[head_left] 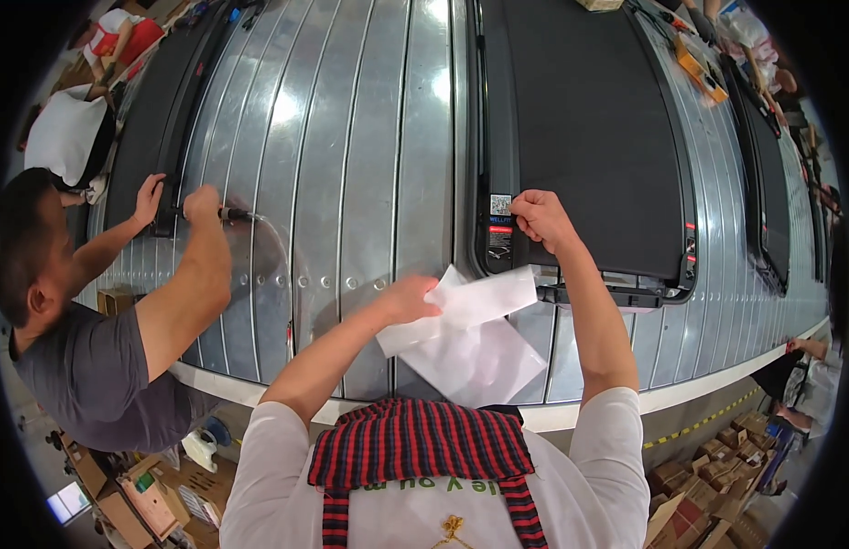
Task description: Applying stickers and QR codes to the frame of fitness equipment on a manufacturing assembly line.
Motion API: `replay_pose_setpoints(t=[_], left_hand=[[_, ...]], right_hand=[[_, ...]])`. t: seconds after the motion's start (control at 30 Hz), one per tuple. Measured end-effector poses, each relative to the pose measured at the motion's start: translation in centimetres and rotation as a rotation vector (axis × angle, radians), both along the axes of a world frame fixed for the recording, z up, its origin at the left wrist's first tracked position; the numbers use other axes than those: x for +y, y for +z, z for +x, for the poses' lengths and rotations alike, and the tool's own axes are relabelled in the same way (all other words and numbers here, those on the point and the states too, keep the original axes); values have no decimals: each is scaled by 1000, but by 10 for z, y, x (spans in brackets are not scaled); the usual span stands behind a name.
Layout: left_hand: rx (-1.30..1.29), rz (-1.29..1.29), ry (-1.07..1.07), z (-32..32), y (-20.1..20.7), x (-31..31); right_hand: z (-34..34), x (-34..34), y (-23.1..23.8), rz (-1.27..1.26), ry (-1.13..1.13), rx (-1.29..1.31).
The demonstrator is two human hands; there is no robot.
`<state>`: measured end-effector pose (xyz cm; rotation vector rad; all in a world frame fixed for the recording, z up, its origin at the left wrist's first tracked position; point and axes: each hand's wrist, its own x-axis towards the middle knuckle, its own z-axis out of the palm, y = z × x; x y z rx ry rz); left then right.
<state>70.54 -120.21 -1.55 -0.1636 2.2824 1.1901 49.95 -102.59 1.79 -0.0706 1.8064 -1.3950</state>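
Just below centre, toward five o'clock: glossy white paper-like sheets point(486, 298), overlapping, gripped at one end between thumb and fingers of the left hand point(410, 300), probably to stop the loose ends sliding off. Underneath: grey slatted metal table point(351, 210). Toward two o'clock: right hand point(543, 221), fingers curled inward, tips beside a small square label with a black-and-white code point(500, 204), perhaps for fine contact at its edge; cannot tell whether pinching anything. Below that, from twelve to two o'clock: broad flat black panel with a dark rounded frame point(589, 119), laid flat, presumably for easy reach from above; near edge partly hidden behind the right forearm.

Farther, at ten o'clock: co-worker's hand point(203, 203) around a black cylindrical tool point(234, 214) with trailing cable, beside another long black panel point(142, 156). Out toward two o'clock: open orange box point(702, 69), between panels
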Motion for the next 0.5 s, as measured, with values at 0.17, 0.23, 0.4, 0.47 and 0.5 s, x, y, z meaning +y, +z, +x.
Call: replay_pose_setpoints(t=[0.17, 0.23, 0.4, 0.47, 0.5], left_hand=[[-31, -122, -32, 30, -15, -18], [-66, -300, 77, 37, -11, -23], [-135, -572, 174, 40, 8, -20], [-201, -620, 177, 40, 12, -24], [-215, -643, 166, 43, 14, -30]], right_hand=[[1, 0, -1, -2, 7, 37], [3, -1, 0, 3, 6, 43], [2, 2, -1, -3, 11, 57], [3, 2, -1, 3, 7, 61], [3, 2, -1, 1, 2, 61]])
